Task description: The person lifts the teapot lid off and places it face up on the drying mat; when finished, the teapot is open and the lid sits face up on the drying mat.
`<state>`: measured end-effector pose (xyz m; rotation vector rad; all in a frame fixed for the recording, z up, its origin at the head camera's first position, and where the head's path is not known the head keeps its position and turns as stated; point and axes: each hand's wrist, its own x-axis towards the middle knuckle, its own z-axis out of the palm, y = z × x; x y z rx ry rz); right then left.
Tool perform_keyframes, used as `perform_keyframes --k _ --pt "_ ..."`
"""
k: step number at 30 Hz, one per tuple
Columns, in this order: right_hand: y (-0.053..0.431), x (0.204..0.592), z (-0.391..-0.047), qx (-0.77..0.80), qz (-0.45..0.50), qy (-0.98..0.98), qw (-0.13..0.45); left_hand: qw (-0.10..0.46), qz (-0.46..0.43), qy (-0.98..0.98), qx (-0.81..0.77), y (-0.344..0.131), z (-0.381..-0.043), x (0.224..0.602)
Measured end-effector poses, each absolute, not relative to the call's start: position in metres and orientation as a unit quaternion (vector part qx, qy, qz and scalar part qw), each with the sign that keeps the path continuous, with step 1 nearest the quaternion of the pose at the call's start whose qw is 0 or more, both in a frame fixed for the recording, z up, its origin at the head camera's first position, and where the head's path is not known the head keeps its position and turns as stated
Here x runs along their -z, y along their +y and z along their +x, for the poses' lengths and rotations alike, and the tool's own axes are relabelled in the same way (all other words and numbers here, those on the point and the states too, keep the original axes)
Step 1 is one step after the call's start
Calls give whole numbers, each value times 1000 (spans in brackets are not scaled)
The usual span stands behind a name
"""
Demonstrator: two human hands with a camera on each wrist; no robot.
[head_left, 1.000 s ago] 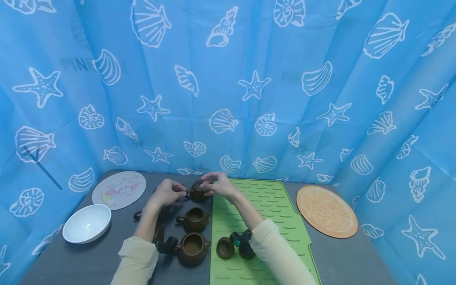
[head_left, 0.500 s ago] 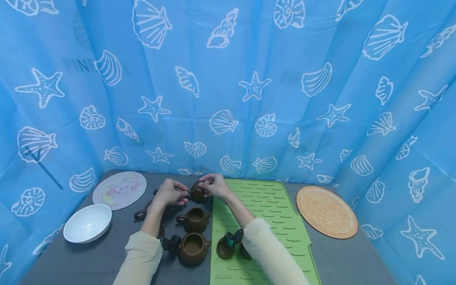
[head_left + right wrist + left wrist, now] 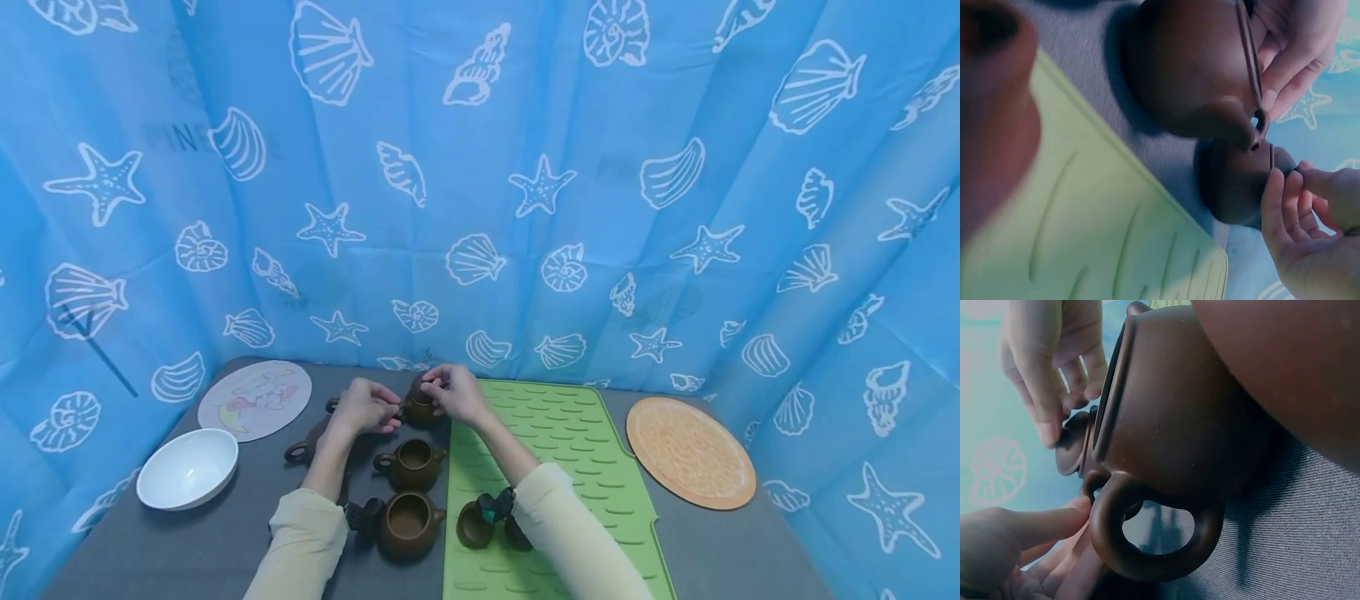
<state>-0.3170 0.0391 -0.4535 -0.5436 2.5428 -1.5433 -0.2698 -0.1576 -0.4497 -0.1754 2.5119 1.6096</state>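
Note:
At the back of the table stands a small brown clay teapot [image 3: 420, 414]. My left hand [image 3: 367, 410] pinches its handle between thumb and fingers. From the right, my right hand [image 3: 459, 393] has its fingertips on the lid [image 3: 1072, 445], which sits at the teapot's mouth. In the right wrist view, its thumb and fingers close around the lid's knob [image 3: 1286, 159]. Nearer stands a middle teapot [image 3: 415, 464] without a lid, its handle large in the left wrist view. The nearest open teapot [image 3: 408, 525] is beside my left wrist strap.
A green ribbed mat [image 3: 570, 450] lies right of the teapots, with a small hollow brown cup [image 3: 474, 527] under my right wrist. More brown teapots [image 3: 300, 452] are partly hidden behind my left forearm. A white bowl [image 3: 187, 471], pink round mat [image 3: 255, 398] and orange round mat [image 3: 690, 452] lie farther out.
Both hands stay at the far teapot. My right hand's fingers have come down and closed on the lid, and the right forearm has shifted slightly left. The head view tilts slightly.

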Motion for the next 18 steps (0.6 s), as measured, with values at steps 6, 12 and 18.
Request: perform_keyframes --k 6,12,18 --pt "41 451 -318 502 -186 843 50 72 -61 846 -525 -156 -271 450" --pt "54 440 -310 539 -195 819 4 74 -56 845 -526 -155 -269 449" --pt "88 433 -291 564 -206 799 16 65 -43 848 -524 -155 -267 449"
